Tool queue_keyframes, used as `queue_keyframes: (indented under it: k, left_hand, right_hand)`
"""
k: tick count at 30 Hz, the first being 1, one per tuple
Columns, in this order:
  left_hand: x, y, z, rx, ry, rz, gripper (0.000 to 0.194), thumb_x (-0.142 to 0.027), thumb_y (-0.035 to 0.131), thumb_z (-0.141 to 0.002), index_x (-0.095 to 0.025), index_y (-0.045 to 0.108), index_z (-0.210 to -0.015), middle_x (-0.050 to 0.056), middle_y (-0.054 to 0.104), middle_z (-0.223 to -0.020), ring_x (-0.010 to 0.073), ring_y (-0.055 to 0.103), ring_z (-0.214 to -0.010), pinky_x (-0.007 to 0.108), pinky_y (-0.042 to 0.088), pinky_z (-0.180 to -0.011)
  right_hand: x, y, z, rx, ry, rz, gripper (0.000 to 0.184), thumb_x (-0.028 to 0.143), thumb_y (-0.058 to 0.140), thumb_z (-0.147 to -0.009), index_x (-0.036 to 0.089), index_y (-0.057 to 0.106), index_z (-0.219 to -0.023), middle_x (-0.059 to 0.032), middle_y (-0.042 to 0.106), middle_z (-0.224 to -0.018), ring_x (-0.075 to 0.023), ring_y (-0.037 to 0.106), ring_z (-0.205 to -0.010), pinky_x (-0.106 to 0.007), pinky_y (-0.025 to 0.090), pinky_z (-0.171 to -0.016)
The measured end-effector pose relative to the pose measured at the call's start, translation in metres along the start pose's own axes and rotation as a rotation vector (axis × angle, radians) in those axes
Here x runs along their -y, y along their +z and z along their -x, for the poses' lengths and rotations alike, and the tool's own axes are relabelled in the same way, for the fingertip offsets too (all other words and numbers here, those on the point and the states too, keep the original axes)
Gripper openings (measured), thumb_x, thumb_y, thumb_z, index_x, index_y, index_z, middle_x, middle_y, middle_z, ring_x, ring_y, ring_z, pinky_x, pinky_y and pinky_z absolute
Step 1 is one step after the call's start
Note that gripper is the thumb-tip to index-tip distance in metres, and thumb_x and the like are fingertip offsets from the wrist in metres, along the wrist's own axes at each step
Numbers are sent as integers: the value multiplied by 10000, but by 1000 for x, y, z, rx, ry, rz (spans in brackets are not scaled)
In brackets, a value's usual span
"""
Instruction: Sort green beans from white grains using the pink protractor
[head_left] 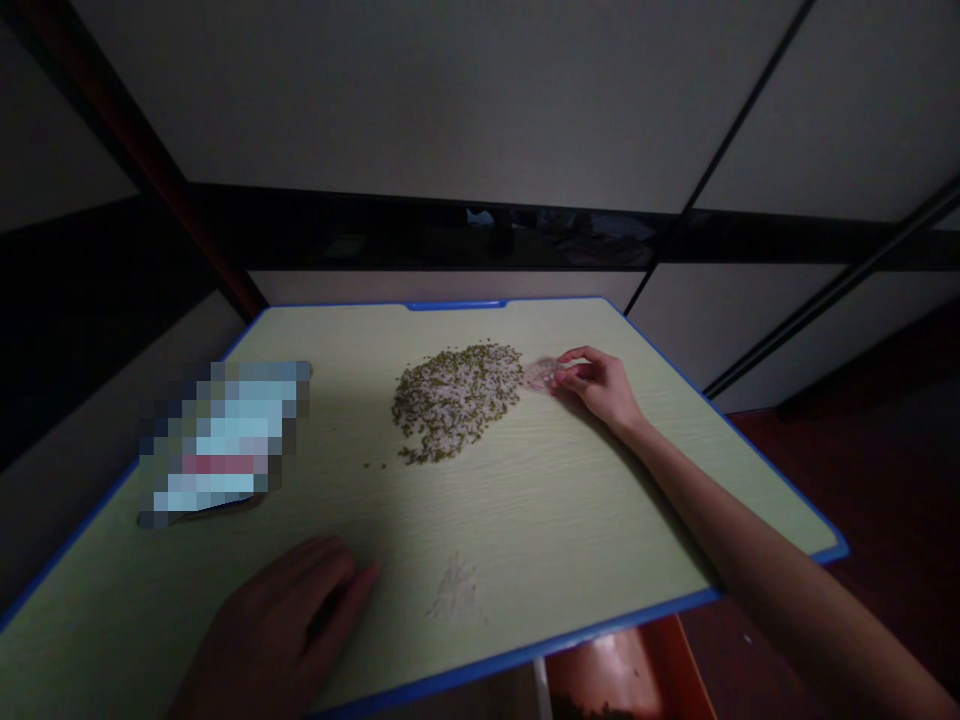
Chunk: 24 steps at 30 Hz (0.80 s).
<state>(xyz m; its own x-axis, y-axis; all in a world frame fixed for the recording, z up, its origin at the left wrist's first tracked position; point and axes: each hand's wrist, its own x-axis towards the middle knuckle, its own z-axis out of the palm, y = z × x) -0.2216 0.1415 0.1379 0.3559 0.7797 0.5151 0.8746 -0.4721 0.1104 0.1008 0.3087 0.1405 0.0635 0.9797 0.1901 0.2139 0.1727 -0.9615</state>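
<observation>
A mixed pile of green beans and white grains (457, 400) is spread over the middle of the pale table top (570, 520). My right hand (600, 388) pinches a small clear plastic piece (543, 374) at the pile's right edge; its exact shape is hard to make out. Low on the left, my left hand (281, 620) rests on the table with its fingers loosely bent and the thumb apart from them. Its fingertips are partly hidden and I see nothing in it. To the right of this hand lies a small scatter of white grains (455, 590).
A blurred-out flat device or packet (232, 435) lies on the table's left side. The table has a blue rim (517, 660). Below its front edge stands an orange container (630, 670) with dark contents at the bottom. Cabinet panels (450, 100) rise behind the table.
</observation>
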Motion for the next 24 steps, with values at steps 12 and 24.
queue_keyframes:
  k: [12, 24]
  left_hand:
    - [-5, -5, -8, -36, 16, 48, 473, -476, 336, -924, -241, 591, -602, -48, 655, -557, 84, 643, -507, 173, 490, -533]
    - [-4, -3, -6, -32, 14, 50, 411, -475, 390, -907, -240, 612, -654, -43, 669, -595, 94, 651, -545, 174, 492, -525]
  right_hand:
    - [-1, 0, -2, -70, -17, 43, 252, 286, 657, -573, 179, 568, -782, 7, 626, -542, -125, 542, -455, -222, 371, -431]
    - [4, 2, 0, -35, 10, 51, 235, 278, 653, -573, 180, 567, -769, 6, 622, -539, -140, 573, -482, -230, 396, -460]
